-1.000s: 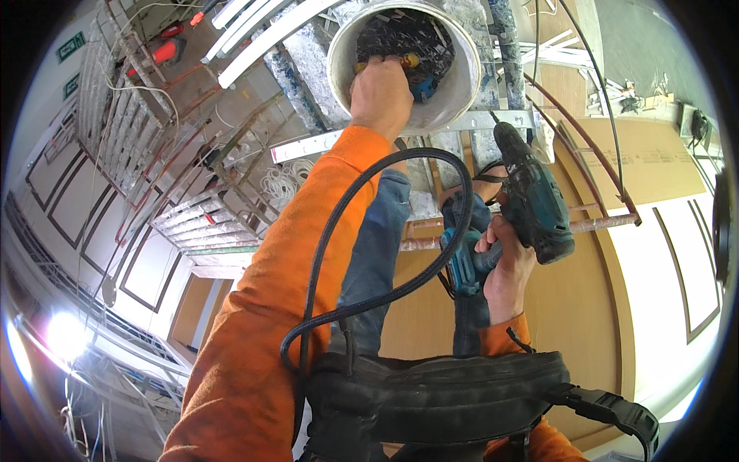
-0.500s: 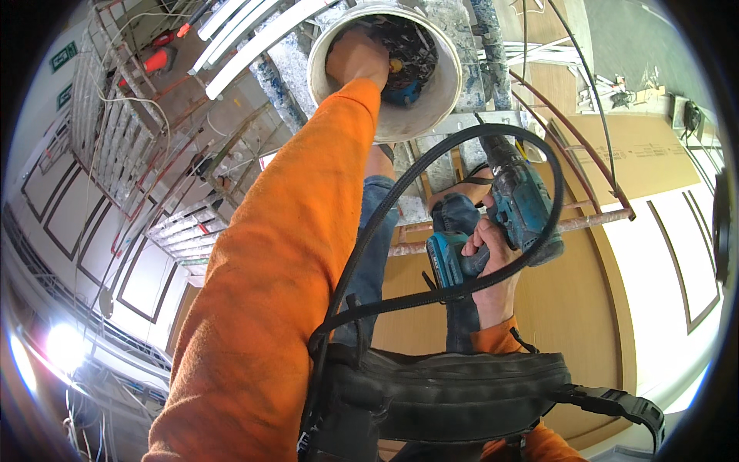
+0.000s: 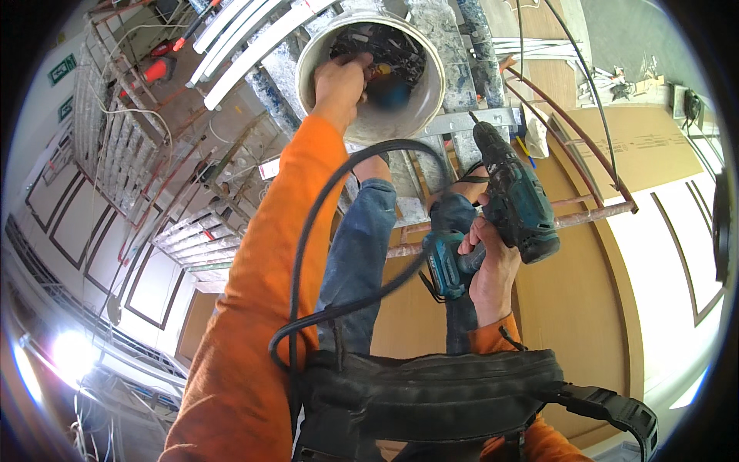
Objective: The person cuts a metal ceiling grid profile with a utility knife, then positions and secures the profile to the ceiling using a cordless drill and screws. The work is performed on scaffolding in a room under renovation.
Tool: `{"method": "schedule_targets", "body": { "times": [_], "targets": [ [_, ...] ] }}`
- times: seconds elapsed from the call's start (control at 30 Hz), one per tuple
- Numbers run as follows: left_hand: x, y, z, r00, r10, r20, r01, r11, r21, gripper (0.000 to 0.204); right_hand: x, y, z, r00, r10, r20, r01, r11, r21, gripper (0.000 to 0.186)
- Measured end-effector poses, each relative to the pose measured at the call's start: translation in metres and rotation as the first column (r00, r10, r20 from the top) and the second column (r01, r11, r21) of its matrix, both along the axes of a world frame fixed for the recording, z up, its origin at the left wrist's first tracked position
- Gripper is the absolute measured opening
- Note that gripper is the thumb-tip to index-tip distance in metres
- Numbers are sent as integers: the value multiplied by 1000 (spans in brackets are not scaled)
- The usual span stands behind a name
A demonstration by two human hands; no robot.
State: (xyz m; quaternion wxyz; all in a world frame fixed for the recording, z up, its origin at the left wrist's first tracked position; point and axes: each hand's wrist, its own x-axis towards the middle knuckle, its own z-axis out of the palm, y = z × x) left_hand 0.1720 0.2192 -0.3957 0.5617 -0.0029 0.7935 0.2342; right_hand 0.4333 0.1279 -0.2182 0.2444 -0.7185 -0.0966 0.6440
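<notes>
My left hand (image 3: 339,83) reaches inside a white plastic bucket (image 3: 422,115), close to its left wall. The fingers are curled and pressed together; whatever is between them is too small or hidden to make out. Dark small pieces, perhaps screws, form a pile (image 3: 392,48) at the bottom of the bucket. Beside the hand lies a blurred blue object (image 3: 387,94), with a yellow spot near it. My right hand (image 3: 493,269) is wrapped round the grip of a teal and black cordless drill (image 3: 522,196), its bit pointing up and away from me.
The bucket stands on paint-spattered scaffold planks (image 3: 462,73) with a rusty tube rail (image 3: 593,215). White strips (image 3: 265,50) lie at the far left. A black strap loop (image 3: 298,254) hangs before me from a black waist bag (image 3: 431,396). Cardboard (image 3: 631,158) lies at the right.
My left hand has drawn back a little from the bucket's depth, and its fingers now show. The strap loop has swung left, off the drill. The drill stays in my right hand.
</notes>
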Motion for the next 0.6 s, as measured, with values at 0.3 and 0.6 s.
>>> {"method": "schedule_targets", "body": {
  "times": [0.3, 0.6],
  "targets": [
    [9, -17, 35, 901, 309, 305, -333, 943, 26, 17, -3, 6, -1, 999, -28, 47, 32, 996, -78, 32],
    [9, -25, 17, 771, 418, 480, -516, 852, 87, 18, -3, 5, -2, 999, 15, 41, -12, 998, -53, 33]
  ]
}}
